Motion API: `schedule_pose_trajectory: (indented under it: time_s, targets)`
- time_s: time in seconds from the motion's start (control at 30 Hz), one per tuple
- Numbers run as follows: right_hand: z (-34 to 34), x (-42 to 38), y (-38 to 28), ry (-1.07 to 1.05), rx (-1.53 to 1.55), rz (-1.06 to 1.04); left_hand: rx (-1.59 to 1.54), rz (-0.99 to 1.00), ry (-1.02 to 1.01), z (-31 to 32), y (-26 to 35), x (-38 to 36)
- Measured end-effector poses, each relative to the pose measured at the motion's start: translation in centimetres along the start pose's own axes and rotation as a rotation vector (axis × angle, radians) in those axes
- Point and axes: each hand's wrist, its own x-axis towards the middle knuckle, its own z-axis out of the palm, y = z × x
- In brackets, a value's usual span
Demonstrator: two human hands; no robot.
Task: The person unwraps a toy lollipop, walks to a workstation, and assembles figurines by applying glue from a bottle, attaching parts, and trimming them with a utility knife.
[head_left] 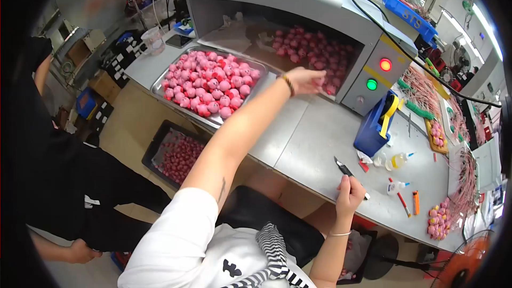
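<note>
My left hand (pixel 306 81) reaches across to the mouth of a grey machine (pixel 373 69), fingers stretched out at the edge of a heap of small pink round figures (pixel 309 45) inside. Beside that forearm, a metal tray (pixel 156 86) heaped with more pink and red round figures (pixel 210 80) stands at the bench's left. My right hand (pixel 350 194) is closed in a fist, thumb on top, over the front of the bench. It overlaps a craft knife (pixel 344 167), whose blade points away from me; what the fist holds, if anything, is hidden.
On the metal bench (pixel 314 138) stand a blue tape dispenser (pixel 373 128) and small bottles (pixel 397 161). Wired pink pieces (pixel 438 221) lie at the right edge. A black crate (pixel 152 157) of darker balls sits on the floor. Another person (pixel 69 170) stands at left.
</note>
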Motion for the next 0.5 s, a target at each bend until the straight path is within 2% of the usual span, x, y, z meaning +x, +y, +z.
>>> schedule_pose_trajectory:
  time_s: [0.03, 0.07, 0.1, 0.13, 0.17, 0.2, 0.23, 0.27, 0.33, 0.5]
  targets:
    - [0.1, 0.0, 0.0, 0.02, 0.004, -0.004, 0.004, -0.011, 0.021, -1.6, 0.0, 2.2]
    - [0.3, -0.2, 0.0, 0.047, 0.013, -0.007, 0.128, 0.02, 0.156, -0.7, 0.5, 0.8]
    - [0.2, -0.3, 0.0, 0.047, 0.069, 0.038, 0.16, 0.073, 0.106, -0.6, 0.2, 0.0]
    - [-0.1, -1.0, -0.1, 0.067, 0.068, 0.018, -0.277, 0.143, -0.071, -4.5, -2.1, 2.8]
    - [-0.4, -1.8, -0.3, 0.052, 0.04, 0.035, -0.022, 0.268, -0.094, -2.8, -2.5, 0.2]
    - [0.3, -0.1, -0.2, 0.084, 0.03, 0.023, 0.022, 0.36, -0.087, 1.3, -4.1, -9.1]
    - [0.6, 0.4, -0.3, 0.105, 0.036, 0.018, 0.089, 0.312, -0.041, 1.6, -5.4, -11.8]
    - [0.6, 0.3, -0.5, 0.078, 0.062, 0.041, 0.069, 0.325, -0.128, 1.4, -7.1, -14.1]
    - [0.4, -0.2, -0.6, 0.042, 0.079, 0.093, 0.217, 0.226, -0.045, 2.8, -8.9, -18.4]
    - [-0.2, 0.0, -0.7, 0.017, 0.136, 0.123, 0.184, 0.148, -0.151, 5.2, -10.6, -21.0]
